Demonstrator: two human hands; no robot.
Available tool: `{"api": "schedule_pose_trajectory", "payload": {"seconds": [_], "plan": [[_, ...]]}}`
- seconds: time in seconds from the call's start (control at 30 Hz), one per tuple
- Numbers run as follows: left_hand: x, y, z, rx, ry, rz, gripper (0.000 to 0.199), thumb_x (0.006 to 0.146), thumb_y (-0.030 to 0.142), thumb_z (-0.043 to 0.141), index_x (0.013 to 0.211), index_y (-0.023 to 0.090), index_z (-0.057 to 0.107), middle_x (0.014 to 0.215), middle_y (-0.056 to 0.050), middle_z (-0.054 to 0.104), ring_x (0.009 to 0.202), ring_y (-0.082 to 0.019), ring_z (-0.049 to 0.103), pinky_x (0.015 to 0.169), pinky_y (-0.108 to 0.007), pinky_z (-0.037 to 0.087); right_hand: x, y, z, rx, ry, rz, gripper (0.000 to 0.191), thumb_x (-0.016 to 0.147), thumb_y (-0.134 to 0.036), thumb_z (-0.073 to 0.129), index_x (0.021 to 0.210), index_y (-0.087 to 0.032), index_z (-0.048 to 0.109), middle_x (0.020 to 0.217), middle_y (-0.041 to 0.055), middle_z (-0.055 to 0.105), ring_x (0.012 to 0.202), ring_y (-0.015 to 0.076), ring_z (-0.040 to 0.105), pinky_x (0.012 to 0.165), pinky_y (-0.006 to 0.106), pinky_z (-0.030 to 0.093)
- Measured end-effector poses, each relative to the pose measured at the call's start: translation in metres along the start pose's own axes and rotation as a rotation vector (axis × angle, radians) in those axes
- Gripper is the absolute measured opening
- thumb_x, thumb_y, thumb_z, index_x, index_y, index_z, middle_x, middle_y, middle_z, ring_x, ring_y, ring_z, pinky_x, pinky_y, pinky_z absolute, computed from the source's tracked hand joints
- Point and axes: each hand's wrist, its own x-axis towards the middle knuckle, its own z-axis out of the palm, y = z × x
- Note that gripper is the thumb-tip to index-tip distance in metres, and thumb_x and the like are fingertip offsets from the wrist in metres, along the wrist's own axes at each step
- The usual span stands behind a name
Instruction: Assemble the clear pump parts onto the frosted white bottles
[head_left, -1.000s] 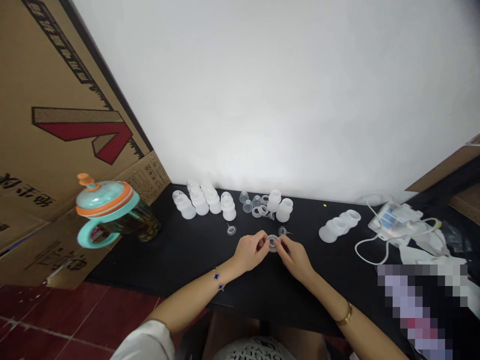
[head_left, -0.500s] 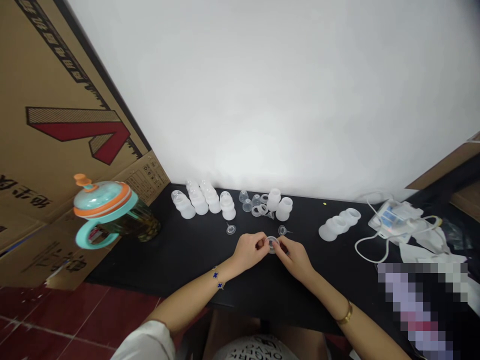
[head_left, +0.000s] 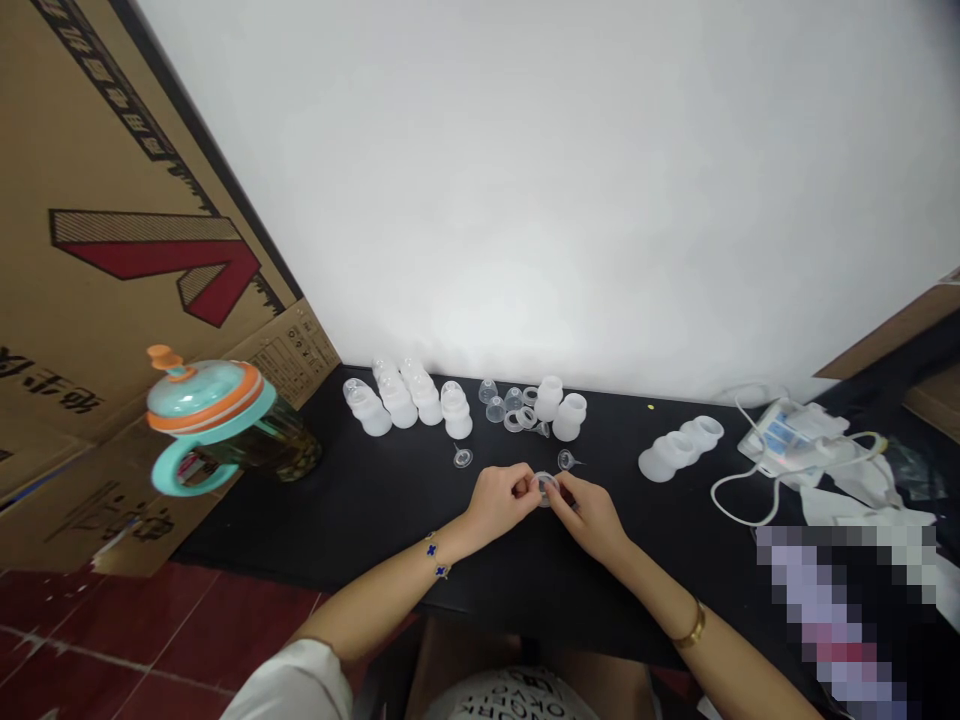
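Between my two hands is a pale, translucent baby bottle collar ring (head_left: 546, 492), held just above the black table. My left hand (head_left: 499, 503) pinches its left side, while the fingers of my right hand (head_left: 594, 515) grip the right. Whether a teat sits inside the ring is too small to tell. Just beyond the hands lie two clear silicone teats, one on the left (head_left: 463, 457) and one on the right (head_left: 566, 460). Farther back are clear dome caps (head_left: 496, 409), loose rings (head_left: 513, 421) and two open white bottles (head_left: 570, 417).
Several capped bottles (head_left: 401, 405) stand back left. Three open bottles (head_left: 658, 458) are on the right, near a white cable (head_left: 739, 520) and plastic packaging (head_left: 795, 440). A large teal-handled jug (head_left: 255, 430) stands left, before a cardboard box (head_left: 135, 270). The wall (head_left: 570, 200) borders the table's back.
Almost nothing differs. Both hands keep the same grip on the collar ring, and the view has shifted very slightly.
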Motion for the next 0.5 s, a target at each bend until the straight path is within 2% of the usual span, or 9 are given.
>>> {"api": "schedule_pose_trajectory", "payload": {"seconds": [0.33,0.43,0.5], "plan": [[-0.0001,0.0019,-0.0030,0.028,-0.029,0.005,0.025,0.090,0.028,0.052,0.067,0.019,0.058,0.054,0.004,0.053,0.050,-0.011,0.049,0.055,-0.023,0.032,0.0002,0.0012,0.0002,0.041,0.027,0.044,0.036,0.101,-0.044,0.043,0.078,-0.021,0.058,0.064,-0.0004,0.062,0.058,0.0150,0.058,0.055,0.023,0.037],[-0.0005,0.0012,-0.0005,0.020,-0.041,-0.013,0.020,0.092,0.031,0.052,0.079,0.021,0.063,0.058,0.004,0.058,0.052,-0.012,0.053,0.055,-0.023,0.033,0.0011,0.0024,0.0002,0.053,0.056,0.091,0.035,0.100,-0.047,0.045,0.080,-0.021,0.059,0.065,-0.0003,0.064,0.057,0.0152,0.059,0.055,0.023,0.039],[-0.0009,0.0005,0.0017,-0.009,-0.048,-0.027,0.016,0.091,0.032,0.054,0.094,0.021,0.065,0.061,0.004,0.061,0.054,-0.013,0.056,0.056,-0.023,0.036,0.0016,0.0028,-0.0001,0.052,0.073,0.110,0.035,0.099,-0.048,0.046,0.080,-0.022,0.059,0.066,0.0001,0.065,0.057,0.0156,0.060,0.056,0.024,0.041]]}}
